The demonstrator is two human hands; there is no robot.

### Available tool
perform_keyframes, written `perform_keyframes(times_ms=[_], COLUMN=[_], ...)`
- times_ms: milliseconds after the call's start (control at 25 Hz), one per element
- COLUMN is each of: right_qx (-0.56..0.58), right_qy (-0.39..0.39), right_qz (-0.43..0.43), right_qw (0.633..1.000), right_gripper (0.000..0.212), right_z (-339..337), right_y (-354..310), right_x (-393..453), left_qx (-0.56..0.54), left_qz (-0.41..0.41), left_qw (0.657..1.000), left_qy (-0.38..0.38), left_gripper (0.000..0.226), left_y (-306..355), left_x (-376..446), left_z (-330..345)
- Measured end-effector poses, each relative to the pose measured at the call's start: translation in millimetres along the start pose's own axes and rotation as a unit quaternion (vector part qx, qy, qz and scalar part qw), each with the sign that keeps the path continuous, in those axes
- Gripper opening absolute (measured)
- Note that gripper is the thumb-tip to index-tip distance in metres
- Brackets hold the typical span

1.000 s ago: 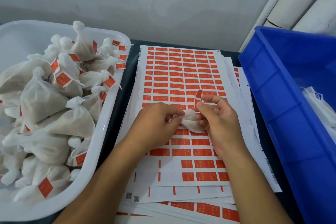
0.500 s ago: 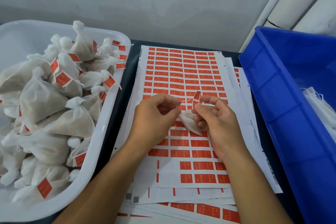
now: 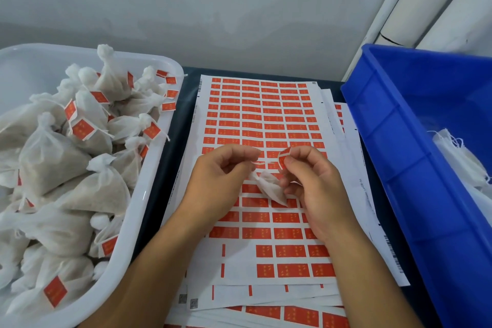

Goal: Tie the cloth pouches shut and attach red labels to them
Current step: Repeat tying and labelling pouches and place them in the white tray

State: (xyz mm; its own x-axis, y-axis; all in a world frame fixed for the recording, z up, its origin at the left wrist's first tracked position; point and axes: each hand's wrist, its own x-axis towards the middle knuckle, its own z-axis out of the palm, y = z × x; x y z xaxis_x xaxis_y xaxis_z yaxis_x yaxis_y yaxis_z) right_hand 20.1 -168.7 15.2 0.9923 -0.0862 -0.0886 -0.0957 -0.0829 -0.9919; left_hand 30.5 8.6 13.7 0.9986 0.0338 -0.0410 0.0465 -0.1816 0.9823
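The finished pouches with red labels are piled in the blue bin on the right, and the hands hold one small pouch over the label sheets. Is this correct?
Not quite: in the head view the labelled pouches are piled in the white tub on the left, not the blue bin. The rest holds.

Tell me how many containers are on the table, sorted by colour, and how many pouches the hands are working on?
White tub, full of tied pouches: 1
Blue bin: 1
Small pouch held between the left hand and right hand: 1
Total: 3
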Motion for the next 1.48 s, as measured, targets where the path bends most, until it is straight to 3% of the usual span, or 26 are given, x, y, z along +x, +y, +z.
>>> perform_keyframes(times_ms=[160, 280, 440, 560, 680, 760, 1080, 1320, 1480], right_qx=[-0.020, -0.056, -0.072, -0.068, -0.067, -0.065, -0.080, -0.127, -0.145], right_qy=[-0.015, -0.031, -0.030, -0.020, -0.015, -0.016, -0.029, -0.060, -0.074], right_qz=[0.002, -0.001, -0.001, 0.011, 0.012, 0.011, 0.016, 0.014, 0.012], right_qw=[1.000, 0.998, 0.997, 0.997, 0.998, 0.998, 0.996, 0.990, 0.987], right_gripper=[0.018, 0.017, 0.012, 0.012, 0.011, 0.011, 0.012, 0.010, 0.008], right_z=[1, 3, 4, 4, 5, 5, 5, 5, 4], right_y=[-1, 0, 0, 0, 0, 0, -1, -2, -5], right_x=[0, -1, -1, -1, -2, -2, -2, -4, -6], left_qx=[0.029, 0.172, 0.326, 0.381, 0.418, 0.413, 0.375, 0.149, 0.032], left_qz=[-0.015, 0.021, 0.062, 0.015, -0.002, 0.019, 0.052, 0.059, 0.059], left_qw=[0.999, 0.983, 0.937, 0.923, 0.908, 0.910, 0.925, 0.987, 0.998], left_qy=[0.026, 0.065, 0.113, 0.056, -0.005, -0.024, -0.012, 0.001, -0.009], left_gripper=[0.025, 0.033, 0.039, 0.031, 0.043, 0.048, 0.030, 0.022, 0.020], left_y=[0, 1, 4, 6, 12, 10, -14, -7, 0], left_x=[2, 0, -4, -9, -16, -18, -2, 0, -3], left_z=[-2, -3, -15, -23, -14, -7, -3, -1, 1])
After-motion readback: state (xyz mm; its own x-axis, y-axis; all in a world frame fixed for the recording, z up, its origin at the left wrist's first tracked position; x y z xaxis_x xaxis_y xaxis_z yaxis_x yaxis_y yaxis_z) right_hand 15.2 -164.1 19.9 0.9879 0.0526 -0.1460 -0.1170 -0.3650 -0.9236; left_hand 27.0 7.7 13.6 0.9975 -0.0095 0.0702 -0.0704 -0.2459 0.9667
